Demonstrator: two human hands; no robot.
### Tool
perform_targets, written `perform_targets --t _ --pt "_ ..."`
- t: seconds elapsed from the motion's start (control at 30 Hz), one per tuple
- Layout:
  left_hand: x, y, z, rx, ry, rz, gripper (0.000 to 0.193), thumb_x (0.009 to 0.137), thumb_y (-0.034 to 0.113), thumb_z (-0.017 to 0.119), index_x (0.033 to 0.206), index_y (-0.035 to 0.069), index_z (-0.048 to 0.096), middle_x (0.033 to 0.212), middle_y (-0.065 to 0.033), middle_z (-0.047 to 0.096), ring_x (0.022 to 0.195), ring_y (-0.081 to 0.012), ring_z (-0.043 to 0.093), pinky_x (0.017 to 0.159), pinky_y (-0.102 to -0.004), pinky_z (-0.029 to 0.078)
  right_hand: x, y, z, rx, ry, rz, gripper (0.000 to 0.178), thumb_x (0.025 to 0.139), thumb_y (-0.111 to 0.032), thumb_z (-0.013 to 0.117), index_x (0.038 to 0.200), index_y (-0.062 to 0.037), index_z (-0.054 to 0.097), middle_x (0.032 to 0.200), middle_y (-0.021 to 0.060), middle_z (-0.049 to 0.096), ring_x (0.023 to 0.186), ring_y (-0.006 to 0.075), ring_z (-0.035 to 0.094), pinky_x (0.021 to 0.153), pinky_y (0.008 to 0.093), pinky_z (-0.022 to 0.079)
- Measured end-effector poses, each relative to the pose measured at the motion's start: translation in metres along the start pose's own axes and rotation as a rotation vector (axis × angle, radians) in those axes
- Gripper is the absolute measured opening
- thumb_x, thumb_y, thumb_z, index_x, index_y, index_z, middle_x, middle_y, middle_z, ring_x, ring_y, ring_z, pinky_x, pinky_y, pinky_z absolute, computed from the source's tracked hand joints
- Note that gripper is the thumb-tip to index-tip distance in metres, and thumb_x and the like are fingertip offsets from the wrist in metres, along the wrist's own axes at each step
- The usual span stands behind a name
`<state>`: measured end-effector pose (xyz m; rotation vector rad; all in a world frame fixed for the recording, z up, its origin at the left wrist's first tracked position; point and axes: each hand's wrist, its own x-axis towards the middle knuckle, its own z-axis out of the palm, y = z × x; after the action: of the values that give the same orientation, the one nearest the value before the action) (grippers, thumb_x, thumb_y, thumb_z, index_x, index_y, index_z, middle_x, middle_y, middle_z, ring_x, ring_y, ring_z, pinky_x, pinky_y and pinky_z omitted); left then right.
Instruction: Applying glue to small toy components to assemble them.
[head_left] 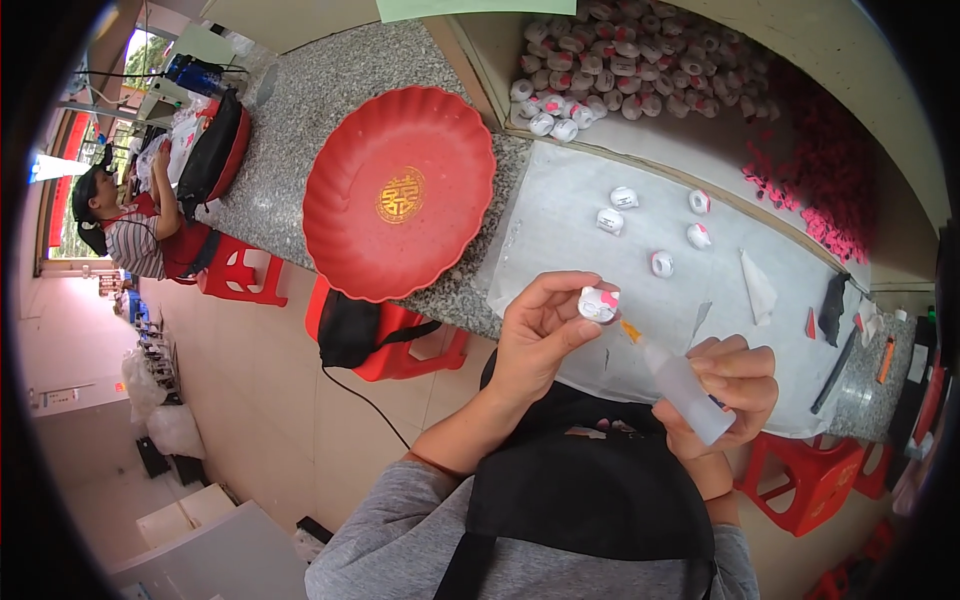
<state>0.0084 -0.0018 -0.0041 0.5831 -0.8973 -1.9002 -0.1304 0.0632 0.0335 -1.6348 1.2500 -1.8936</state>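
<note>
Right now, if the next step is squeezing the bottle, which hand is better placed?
Likely the right hand: its grip wraps the translucent squeeze bottle, orange nozzle pointed toward the rounded white-and-pink piece. The left hand holds that piece between thumb and fingers.

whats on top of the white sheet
Five small white pieces, some with pink, lie on the white sheet, and a white scrap lies toward its right. The left hand, right hand and squeeze bottle hide parts of it; what is beneath them cannot be seen.
</note>
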Motion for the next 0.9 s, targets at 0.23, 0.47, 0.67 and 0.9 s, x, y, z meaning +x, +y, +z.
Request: perform_targets --t 0.23,0.47,0.67,0.9 --pt "0.0 -0.0013 0.0031 0.003 -0.003 -0.009 0.036 0.068 0.002 0.058 0.101 0.001 0.044 0.095 -0.0137 0.05 0.085 -0.0177 0.052 0.077 -0.0323 0.043 -0.0018 0.0013 -0.0016 0.02 -0.003 -0.002 0.036 0.059 -0.014 0.071 0.081 -0.0079 0.042 0.078 0.0048 0.044 0.061 0.0121 0.045 0.054 0.0226 0.039" --pt "0.0002 -0.0027 0.0041 0.002 -0.005 -0.015 0.035 0.069 0.001 0.057 0.101 0.001 0.044 0.095 -0.0135 0.05 0.085 -0.0169 0.051 0.077 -0.0322 0.043 -0.0023 0.0004 -0.0035 0.052 0.001 0.002 0.036 0.058 -0.012 0.071 0.08 -0.0076 0.042 0.078 0.0046 0.043 0.061 0.0124 0.045 0.053 0.0225 0.039" --pt "-0.0008 -0.0024 0.004 0.014 0.0 -0.018 0.035 0.068 0.0 0.057 0.101 0.0 0.044 0.095 -0.0132 0.051 0.086 -0.0176 0.052 0.077 -0.0319 0.043 -0.0012 0.0009 -0.0031 0.029 -0.007 -0.01 0.037 0.058 -0.012 0.071 0.081 -0.0073 0.042 0.078 0.0046 0.043 0.061 0.0123 0.045 0.053 0.0221 0.039" --pt "-0.0007 -0.0016 0.0043 0.022 0.004 -0.008 0.035 0.068 0.0 0.058 0.1 0.001 0.044 0.095 -0.013 0.051 0.086 -0.0175 0.052 0.077 -0.0313 0.043 -0.0012 -0.0002 -0.0029 0.025 -0.012 -0.005 0.037 0.059 -0.012 0.071 0.081 -0.0077 0.042 0.078 0.0049 0.043 0.06 0.0119 0.045 0.053 0.022 0.039"
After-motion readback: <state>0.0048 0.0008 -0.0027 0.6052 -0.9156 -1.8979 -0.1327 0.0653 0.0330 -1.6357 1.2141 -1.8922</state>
